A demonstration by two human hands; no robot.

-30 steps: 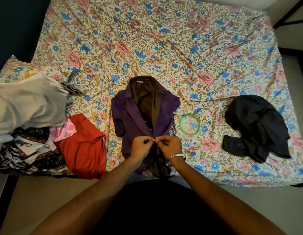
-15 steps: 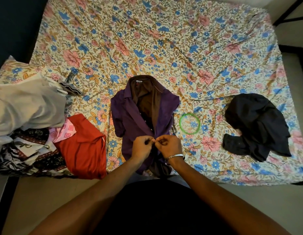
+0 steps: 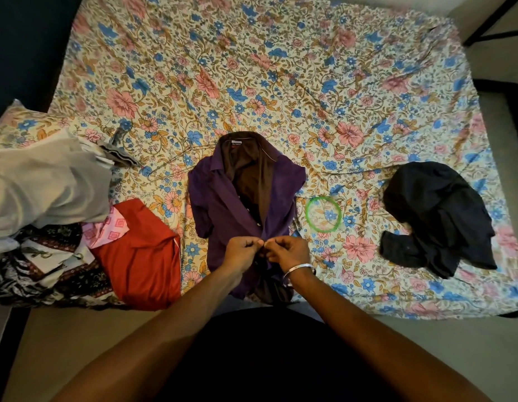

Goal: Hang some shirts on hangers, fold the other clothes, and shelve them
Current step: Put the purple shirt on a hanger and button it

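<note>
1. A bed under a cream floral sheet fills most of the view.
2. Left of the bed stands a dark blue wall.
3. Pale floor with black frame bars lies right of the bed.

Counts: 1 bed with floral sheet. 1 purple shirt over 1 brown garment. 1 red garment. 1 dark garment, crumpled. 1 pale grey garment on a mixed pile at left; pile count unclear. 1 wire hanger. 1 green ring. 2 hands: left, right. 1 silver bangle.
</note>
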